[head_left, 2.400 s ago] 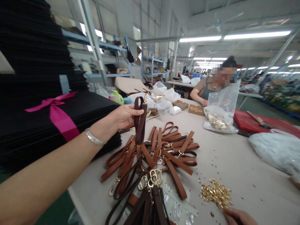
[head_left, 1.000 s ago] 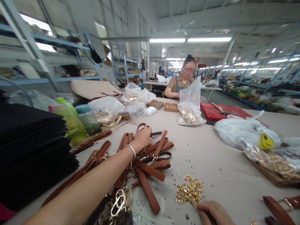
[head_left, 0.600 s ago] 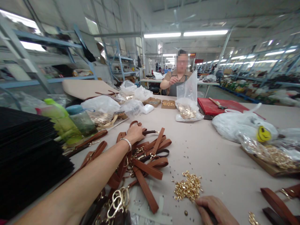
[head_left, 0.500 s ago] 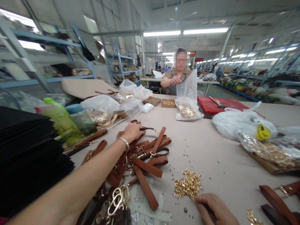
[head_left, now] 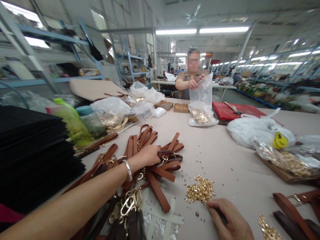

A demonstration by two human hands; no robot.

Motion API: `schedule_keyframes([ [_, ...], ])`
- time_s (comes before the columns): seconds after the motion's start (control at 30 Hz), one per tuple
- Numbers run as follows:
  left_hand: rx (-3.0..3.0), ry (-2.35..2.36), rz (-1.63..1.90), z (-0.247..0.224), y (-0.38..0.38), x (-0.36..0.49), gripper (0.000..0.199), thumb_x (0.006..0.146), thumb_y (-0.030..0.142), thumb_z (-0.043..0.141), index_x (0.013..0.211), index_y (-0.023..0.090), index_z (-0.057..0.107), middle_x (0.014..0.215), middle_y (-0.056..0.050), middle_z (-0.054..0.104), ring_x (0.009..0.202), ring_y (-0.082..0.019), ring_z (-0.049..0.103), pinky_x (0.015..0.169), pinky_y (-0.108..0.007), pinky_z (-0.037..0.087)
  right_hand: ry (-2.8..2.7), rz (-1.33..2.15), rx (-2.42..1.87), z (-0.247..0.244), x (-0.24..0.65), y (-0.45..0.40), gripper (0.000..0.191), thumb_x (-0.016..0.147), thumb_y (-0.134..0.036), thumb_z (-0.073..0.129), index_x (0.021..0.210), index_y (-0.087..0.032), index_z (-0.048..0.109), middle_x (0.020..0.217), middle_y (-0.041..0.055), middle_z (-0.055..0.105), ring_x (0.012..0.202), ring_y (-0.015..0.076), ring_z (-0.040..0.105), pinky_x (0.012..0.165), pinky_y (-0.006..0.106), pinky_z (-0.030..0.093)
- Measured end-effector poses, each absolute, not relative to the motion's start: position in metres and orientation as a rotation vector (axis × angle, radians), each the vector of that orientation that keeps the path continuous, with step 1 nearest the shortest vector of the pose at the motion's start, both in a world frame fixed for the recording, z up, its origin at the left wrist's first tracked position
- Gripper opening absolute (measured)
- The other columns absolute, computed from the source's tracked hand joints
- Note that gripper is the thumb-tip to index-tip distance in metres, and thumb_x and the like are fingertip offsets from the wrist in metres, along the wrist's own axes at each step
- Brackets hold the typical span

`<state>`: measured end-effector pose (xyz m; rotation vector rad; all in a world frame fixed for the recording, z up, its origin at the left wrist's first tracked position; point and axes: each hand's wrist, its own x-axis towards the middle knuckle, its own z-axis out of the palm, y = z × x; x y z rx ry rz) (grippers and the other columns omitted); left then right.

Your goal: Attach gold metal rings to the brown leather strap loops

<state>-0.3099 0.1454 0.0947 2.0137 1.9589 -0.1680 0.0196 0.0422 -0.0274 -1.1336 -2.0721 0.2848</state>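
Left hand [head_left: 148, 155], centre of frame: grip closed on a dark brown strap [head_left: 165, 153] among the piled tan straps [head_left: 162, 173]. Right hand [head_left: 230, 218], lower right: bent, on the counter [head_left: 220, 150], beside the gold fittings [head_left: 199, 190]; whether its grip holds anything cannot be determined.

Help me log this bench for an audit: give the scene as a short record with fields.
Left hand: on the straps, fingertips at a dark strap; grip hidden
Right hand: at the edge of the gold pile; grip unclear
Left side: black stack, bottle
Right side: white bag
Far side: co-worker's hands at a clear bag
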Motion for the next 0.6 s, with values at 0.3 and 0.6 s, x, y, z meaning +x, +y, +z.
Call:
schedule_keyframes([
  [0.3,1.970,1.992,-0.040,0.094,0.144,-0.297,0.030,0.092,0.032,0.062,0.119,0.017,0.061,0.122,-0.009,0.063,0.105,-0.024,0.063,0.089,-0.046,0.054,-2.067,0.328,-1.212,-0.021,0.018,0.040,0.016,0.094,-0.032,0.054,0.093,-0.025,0.068,0.091,0.0036,0.072,0.087,0.0183,0.070,0.078,0.025,0.058],
  [0.6,1.370,1.902,0.530,0.111,0.149,-0.327,0.032,0.094,0.034,0.060,0.120,0.016,0.059,0.117,-0.009,0.064,0.096,-0.022,0.066,0.081,-0.042,0.057,-2.049,0.337,-1.200,-0.025,0.020,0.040,0.017,0.091,-0.035,0.055,0.091,-0.025,0.069,0.090,0.0021,0.073,0.086,0.0182,0.071,0.078,0.025,0.059],
])
